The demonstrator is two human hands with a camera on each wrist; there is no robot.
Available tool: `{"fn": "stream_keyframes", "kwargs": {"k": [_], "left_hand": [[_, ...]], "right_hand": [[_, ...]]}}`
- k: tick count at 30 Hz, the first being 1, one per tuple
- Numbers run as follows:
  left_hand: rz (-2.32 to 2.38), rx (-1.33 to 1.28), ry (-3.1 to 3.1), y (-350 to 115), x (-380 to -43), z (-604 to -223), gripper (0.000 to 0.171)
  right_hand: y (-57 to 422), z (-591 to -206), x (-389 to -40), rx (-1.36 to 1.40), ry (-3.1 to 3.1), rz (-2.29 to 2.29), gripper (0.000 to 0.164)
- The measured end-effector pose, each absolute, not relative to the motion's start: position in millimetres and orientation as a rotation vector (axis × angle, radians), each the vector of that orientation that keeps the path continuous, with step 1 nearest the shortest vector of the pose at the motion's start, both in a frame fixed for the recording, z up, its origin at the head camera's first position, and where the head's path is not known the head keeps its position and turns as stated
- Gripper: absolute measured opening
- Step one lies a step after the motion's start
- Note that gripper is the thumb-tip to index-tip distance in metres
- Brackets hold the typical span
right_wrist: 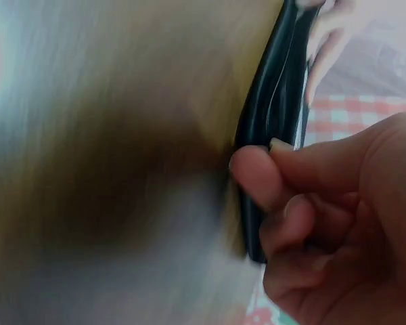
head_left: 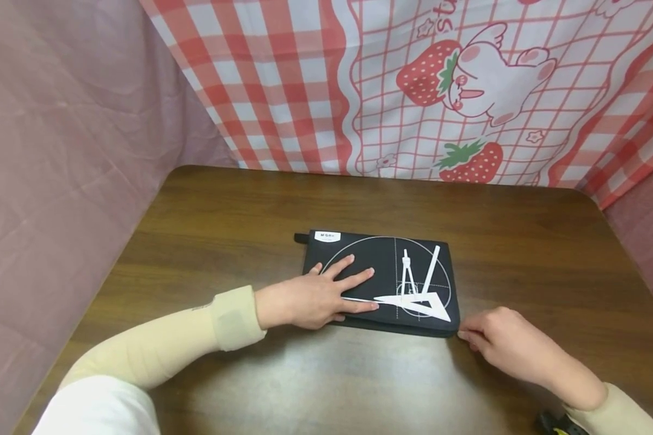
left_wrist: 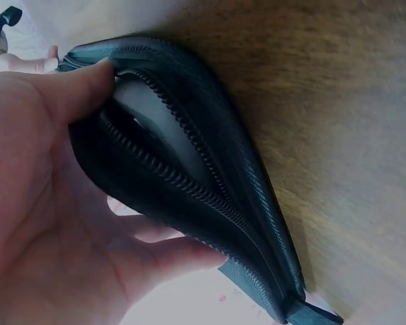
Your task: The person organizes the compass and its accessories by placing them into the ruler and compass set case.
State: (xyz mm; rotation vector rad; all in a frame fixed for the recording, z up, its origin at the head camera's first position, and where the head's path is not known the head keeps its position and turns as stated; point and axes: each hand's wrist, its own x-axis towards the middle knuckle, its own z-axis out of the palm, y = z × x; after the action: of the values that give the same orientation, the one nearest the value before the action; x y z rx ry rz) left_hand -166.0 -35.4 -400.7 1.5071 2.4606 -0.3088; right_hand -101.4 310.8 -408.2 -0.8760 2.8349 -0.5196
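Note:
A black zippered pouch (head_left: 364, 254) lies flat on the table, its top printed in white with a compass, a ruler and a set square. Across its left part rests my left hand (head_left: 307, 299), fingers straight and spread, thumb at the near edge. The left wrist view shows the zipper teeth (left_wrist: 179, 179) parted along that edge, with a grey surface inside. At the pouch's near right corner, thumb and forefinger of my right hand (head_left: 514, 341) pinch at the zipper line; the pull is hidden between the fingertips. The other right fingers (right_wrist: 291, 223) are curled in.
The brown wooden table (head_left: 239, 205) extends around the pouch. A red and white strawberry-patterned cloth (head_left: 305, 78) hangs behind it, and pinkish fabric (head_left: 76, 121) covers the left side. A black and yellow object (head_left: 560, 423) sits by the right wrist.

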Motion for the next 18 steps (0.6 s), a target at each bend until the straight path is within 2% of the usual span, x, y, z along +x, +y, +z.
{"fn": "stream_keyframes", "kwargs": {"k": [5, 11, 18], "left_hand": [[-0.301, 1.489, 2.459, -35, -166, -401, 0.062], [-0.316, 1.497, 2.453, -33, -165, -401, 0.062], [-0.319, 1.465, 2.459, -34, -165, -400, 0.063]], "right_hand": [[288, -412, -87, -0.761, 2.891, -0.574, 0.032], [263, -412, -76, -0.582, 2.880, -0.649, 0.029], [219, -415, -83, -0.725, 2.958, -0.519, 0.033]]}}
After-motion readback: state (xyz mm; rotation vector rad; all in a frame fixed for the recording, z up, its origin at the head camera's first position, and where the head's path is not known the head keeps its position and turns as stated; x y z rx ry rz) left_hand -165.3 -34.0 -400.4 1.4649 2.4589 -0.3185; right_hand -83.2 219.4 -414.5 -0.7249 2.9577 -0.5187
